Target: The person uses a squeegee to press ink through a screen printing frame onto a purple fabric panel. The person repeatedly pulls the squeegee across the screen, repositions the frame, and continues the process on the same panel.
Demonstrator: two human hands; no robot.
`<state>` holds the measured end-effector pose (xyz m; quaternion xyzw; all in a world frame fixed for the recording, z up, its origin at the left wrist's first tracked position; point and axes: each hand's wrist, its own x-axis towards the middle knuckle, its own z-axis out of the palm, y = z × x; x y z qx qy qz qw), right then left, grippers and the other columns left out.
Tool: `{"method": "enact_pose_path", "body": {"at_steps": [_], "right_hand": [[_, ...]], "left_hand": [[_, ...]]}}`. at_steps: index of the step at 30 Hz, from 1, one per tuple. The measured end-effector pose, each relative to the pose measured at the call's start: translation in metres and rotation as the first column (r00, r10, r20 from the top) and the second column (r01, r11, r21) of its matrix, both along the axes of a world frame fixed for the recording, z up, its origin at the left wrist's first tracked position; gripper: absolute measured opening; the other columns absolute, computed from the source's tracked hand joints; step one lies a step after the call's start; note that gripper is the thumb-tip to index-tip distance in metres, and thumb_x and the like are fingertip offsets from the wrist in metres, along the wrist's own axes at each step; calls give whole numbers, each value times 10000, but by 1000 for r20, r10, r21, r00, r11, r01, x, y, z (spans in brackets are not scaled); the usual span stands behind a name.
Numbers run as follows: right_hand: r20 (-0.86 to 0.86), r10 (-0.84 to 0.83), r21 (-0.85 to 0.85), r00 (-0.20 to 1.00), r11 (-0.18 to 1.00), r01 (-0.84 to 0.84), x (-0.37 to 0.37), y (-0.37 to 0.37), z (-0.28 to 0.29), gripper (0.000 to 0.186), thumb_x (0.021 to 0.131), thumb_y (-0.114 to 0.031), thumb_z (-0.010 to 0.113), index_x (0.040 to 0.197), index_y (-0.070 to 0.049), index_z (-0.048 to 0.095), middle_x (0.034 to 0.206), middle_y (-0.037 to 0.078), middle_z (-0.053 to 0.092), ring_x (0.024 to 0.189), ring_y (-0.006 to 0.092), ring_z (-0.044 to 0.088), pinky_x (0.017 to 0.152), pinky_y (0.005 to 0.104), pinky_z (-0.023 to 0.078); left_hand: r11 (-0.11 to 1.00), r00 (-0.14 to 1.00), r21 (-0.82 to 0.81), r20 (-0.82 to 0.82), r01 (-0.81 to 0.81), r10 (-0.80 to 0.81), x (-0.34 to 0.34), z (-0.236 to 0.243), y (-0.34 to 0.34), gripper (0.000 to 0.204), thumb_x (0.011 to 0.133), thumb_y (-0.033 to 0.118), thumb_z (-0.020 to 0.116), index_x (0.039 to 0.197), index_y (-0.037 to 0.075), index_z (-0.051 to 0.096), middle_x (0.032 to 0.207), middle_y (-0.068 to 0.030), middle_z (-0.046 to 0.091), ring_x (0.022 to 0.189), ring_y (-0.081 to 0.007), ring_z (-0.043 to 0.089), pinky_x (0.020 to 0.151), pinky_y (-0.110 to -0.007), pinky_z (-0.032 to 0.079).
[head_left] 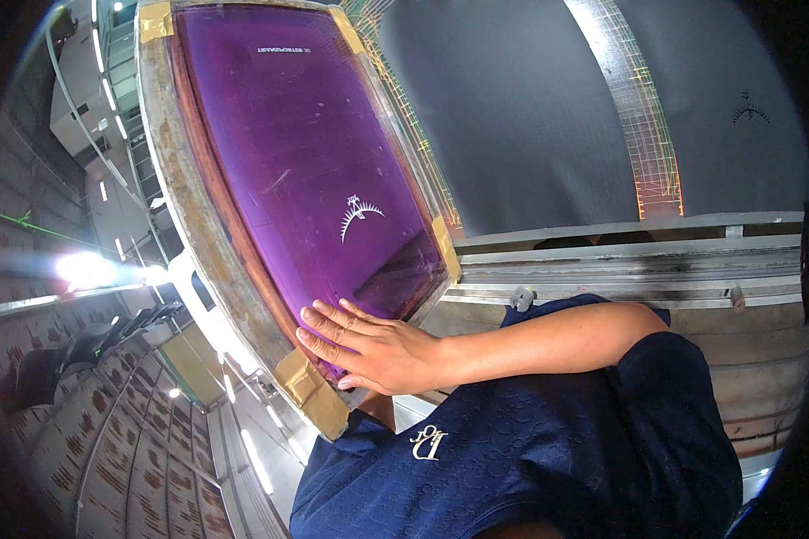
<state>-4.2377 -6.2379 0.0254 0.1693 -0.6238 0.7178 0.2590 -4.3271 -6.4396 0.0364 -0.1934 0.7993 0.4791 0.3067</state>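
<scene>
A large screen-printing frame stands tilted up in front of me, with a purple mesh, a worn grey border and tan tape on its corners. A small white arc-shaped design shows in the mesh. My right hand lies flat on the lower corner of the mesh, fingers spread and pointing left, gripping nothing. Its bare forearm crosses over my dark blue shirt. My left hand is hidden; only a bit of skin shows under the frame's corner.
Behind the frame lies a long table covered in dark grey fabric, with a yellow grid-lined strip and a small white print. Metal rails run along its near edge. To the left are brick walls and ceiling lights.
</scene>
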Motion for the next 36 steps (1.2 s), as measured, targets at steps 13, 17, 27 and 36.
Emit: {"method": "enact_pose_path", "body": {"at_steps": [13, 17, 27, 36], "right_hand": [[459, -165, -136, 873, 958, 253, 75, 156, 36, 728, 981, -285, 670, 1536, 50, 339, 1195, 337, 648, 1089, 393, 700, 913, 417, 558], [757, -295, -13, 583, 885, 465, 121, 227, -44, 399, 1066, -193, 502, 1400, 26, 521, 1145, 99, 702, 1001, 119, 628, 889, 291, 512], [390, -920, 486, 32, 235, 842, 135, 250, -199, 456, 1069, -333, 465, 1054, 47, 716, 926, 196, 707, 884, 314, 663, 858, 417, 485], [619, -785, 635, 28, 521, 571, 69, 330, -162, 352, 948, -388, 654, 999, -51, 741, 912, 213, 746, 894, 380, 730, 809, 413, 538]], "left_hand": [[861, 831, -72, -230, 504, -506, -44, -57, 46, 351, 801, 43, 778, 1145, 90, 724, 1102, -81, 725, 1112, -232, 655, 971, -391, 518], [582, 341, -615, -473, 532, -812, 4, -72, 117, 277, 756, 70, 778, 1023, 141, 776, 1031, -21, 711, 1083, -253, 618, 979, -428, 391], [474, 106, -776, -477, 417, -873, 43, -102, 152, 238, 709, 107, 787, 936, 177, 769, 930, 6, 680, 1004, -223, 608, 926, -446, 322], [333, -83, -726, -472, 601, -878, 30, -96, 165, 239, 725, 262, 833, 935, 169, 765, 948, 8, 699, 980, -222, 640, 884, -410, 435]]}}
